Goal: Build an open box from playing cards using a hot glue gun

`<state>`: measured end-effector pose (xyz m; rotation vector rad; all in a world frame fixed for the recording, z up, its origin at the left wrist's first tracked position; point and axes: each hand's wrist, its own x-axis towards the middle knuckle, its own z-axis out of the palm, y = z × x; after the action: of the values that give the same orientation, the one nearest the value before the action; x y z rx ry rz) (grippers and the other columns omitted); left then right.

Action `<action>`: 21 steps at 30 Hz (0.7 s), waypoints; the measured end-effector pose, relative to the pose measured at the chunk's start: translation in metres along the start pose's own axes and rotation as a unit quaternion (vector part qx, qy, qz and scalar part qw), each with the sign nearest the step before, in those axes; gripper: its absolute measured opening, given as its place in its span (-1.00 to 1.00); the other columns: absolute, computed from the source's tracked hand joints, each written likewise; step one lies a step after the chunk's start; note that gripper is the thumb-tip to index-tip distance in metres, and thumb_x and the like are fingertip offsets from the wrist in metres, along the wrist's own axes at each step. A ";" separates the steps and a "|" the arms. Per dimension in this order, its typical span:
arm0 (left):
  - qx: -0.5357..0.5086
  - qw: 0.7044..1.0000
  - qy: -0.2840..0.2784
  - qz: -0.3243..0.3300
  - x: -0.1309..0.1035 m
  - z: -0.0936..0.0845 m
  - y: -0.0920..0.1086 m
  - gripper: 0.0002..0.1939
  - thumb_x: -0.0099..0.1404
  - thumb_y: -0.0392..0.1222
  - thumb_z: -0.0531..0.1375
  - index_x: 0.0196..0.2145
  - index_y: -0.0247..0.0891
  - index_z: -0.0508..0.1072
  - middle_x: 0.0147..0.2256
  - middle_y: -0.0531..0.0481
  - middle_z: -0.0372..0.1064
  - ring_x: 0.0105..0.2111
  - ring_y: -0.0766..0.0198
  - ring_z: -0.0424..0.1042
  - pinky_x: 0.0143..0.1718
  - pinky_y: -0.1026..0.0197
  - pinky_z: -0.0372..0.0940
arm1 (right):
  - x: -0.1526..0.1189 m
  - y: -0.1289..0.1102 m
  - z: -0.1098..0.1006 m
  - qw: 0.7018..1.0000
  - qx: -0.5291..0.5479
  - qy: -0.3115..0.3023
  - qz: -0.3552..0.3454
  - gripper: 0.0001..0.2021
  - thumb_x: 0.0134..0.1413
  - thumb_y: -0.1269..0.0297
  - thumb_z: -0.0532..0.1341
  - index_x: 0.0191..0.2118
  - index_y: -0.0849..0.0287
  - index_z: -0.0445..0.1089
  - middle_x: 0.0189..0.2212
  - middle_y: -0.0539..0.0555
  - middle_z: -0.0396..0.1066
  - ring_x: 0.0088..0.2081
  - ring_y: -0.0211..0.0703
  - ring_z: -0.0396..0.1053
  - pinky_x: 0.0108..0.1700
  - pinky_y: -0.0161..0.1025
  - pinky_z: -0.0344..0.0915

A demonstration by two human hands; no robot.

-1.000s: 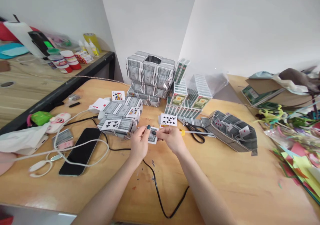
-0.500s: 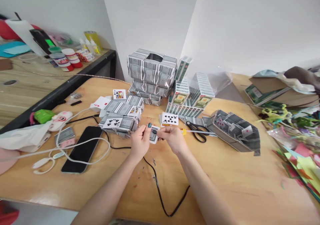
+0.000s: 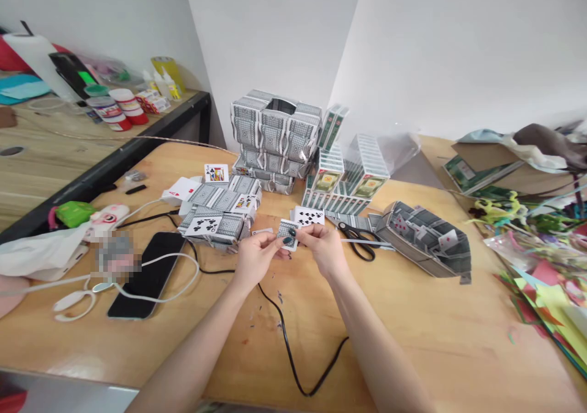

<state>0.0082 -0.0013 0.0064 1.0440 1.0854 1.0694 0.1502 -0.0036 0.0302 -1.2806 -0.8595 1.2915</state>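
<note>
Both my hands are close tog., pinched on one grey-backed card: L hand from its L side, R hand from its R, patterned back toward me, dark nail polish on thumbs. Exact tilt: can't tell. Another card shows just behind L hand, mostly hidden; can't tell if touching.

Just beyond R hand: face-up spade card lying on the desk, w/ edge of another showing at its L. To R of R hand, near: black-handled scissors. Further R: open box made of cards, loose cards inside.

L of L hand, near: pile of card-covered blocks, few face-up cards on top (J, K, Q visible). Straight ahead, well beyond both hands: big card-covered structure w/ opening in top; just R of it, stacked green/white card boxes.

Well L of L hand: phone, screen dark, white cable looped across it. Black cable runs on this side of hands, btwn forearms. Far R of R hand: carton + coloured paper. Far L, on a second desk: jars, small bottles.
</note>
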 end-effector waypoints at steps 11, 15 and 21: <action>-0.039 0.997 -0.043 -0.041 -0.001 0.001 0.001 -0.75 0.01 -0.05 0.27 -0.46 -0.32 0.44 -0.55 -0.01 0.48 -0.56 0.18 0.46 -0.42 0.12 0.40 | -0.003 -0.003 0.001 1.000 -0.008 0.008 -0.005 -0.83 -0.39 0.24 0.37 -0.62 0.20 0.41 -0.63 -0.02 0.41 -0.57 -0.31 0.28 -0.43 -0.32 0.21; -0.049 0.996 -0.053 -0.049 -0.002 0.000 0.000 -0.71 0.01 -0.03 0.26 -0.40 -0.33 0.45 -0.52 -0.02 0.49 -0.54 0.15 0.47 -0.46 0.13 0.40 | -0.002 0.000 0.001 1.000 -0.001 0.007 0.000 -0.81 -0.42 0.25 0.38 -0.62 0.21 0.40 -0.62 -0.01 0.41 -0.56 -0.31 0.28 -0.43 -0.32 0.20; -0.057 0.995 -0.064 -0.042 -0.002 0.003 0.000 -0.66 0.01 -0.01 0.26 -0.33 -0.33 0.46 -0.49 -0.02 0.49 -0.51 0.14 0.48 -0.45 0.13 0.39 | -0.001 0.000 -0.001 0.999 -0.027 -0.003 -0.018 -0.82 -0.33 0.25 0.35 -0.59 0.21 0.38 -0.62 -0.03 0.36 -0.57 -0.32 0.25 -0.46 -0.34 0.18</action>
<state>0.0107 -0.0034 0.0071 0.9540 0.9453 0.9717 0.1511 -0.0052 0.0299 -1.2985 -0.9246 1.2516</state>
